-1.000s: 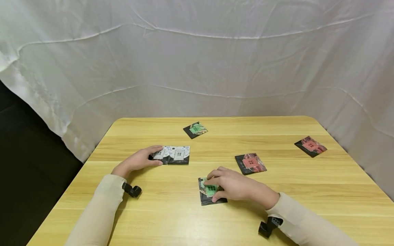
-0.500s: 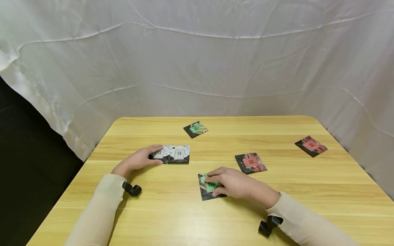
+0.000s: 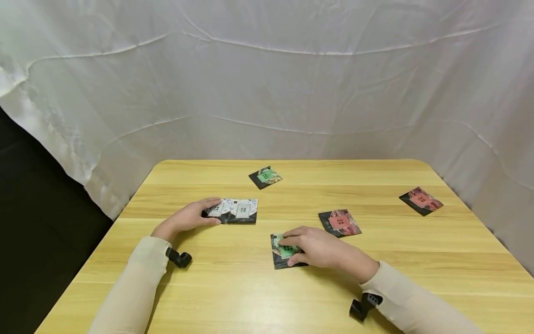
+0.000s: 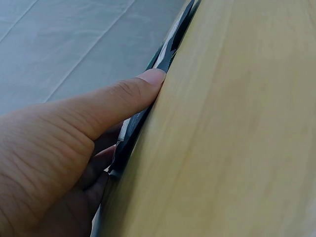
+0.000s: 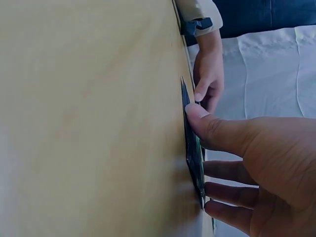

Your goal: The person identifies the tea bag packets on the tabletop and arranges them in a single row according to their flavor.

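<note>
On the left of the table, my left hand [image 3: 192, 215] rests over a black-and-white packet [image 3: 216, 209], thumb at its near edge and fingers at its far side. Another black-and-white packet [image 3: 243, 211] lies flush beside it on the right. Nearer to me, my right hand [image 3: 314, 248] presses a black packet with a green label [image 3: 278, 260] against the table. In the right wrist view, its thumb and extended fingers [image 5: 229, 192] touch this flat packet [image 5: 190, 143]. The hand covers the packet's right part.
Another green-labelled packet [image 3: 265, 176] lies tilted near the back edge. A red-labelled packet [image 3: 340, 222] sits just beyond the right hand, and a second red-labelled packet [image 3: 420, 201] is at the far right. White cloth [image 3: 267, 93] hangs behind the wooden table [image 3: 217, 297].
The green-labelled packet under my right hand has slid a little away from me, and the fingers have shifted slightly with it. My left hand and the white packets have stayed put.
</note>
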A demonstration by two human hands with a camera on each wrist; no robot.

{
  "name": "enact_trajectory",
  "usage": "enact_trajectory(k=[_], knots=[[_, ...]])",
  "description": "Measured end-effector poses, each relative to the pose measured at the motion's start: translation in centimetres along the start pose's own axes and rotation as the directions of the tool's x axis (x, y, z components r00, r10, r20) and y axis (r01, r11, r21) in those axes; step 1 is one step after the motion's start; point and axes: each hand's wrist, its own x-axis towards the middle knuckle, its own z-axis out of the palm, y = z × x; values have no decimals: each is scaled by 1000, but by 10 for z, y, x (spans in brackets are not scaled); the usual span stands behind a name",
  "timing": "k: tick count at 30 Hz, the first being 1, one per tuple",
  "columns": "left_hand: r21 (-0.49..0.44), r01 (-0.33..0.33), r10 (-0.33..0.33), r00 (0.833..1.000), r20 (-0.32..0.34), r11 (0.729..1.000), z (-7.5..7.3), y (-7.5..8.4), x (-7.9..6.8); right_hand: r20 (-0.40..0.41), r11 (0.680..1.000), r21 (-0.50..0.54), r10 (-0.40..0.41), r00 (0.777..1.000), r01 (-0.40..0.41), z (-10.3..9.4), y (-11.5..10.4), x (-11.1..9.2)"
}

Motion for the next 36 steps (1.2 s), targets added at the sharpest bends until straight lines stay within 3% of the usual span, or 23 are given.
enact_trajectory(k=[9,26,36], knots=[[-4,12,-12,1000,-2,1000,0,-4,-5,0,1000,-7,-4,1000,4,-4,9,9],[-15,26,-26,1000,-3,1000,5,-2,-5,30,997,3,78,997,-78,-8,32,40],[6,-6,6,1000,-9,1000,4,-4,-1,50,991,13,132,990,-133,-10,43,58]])
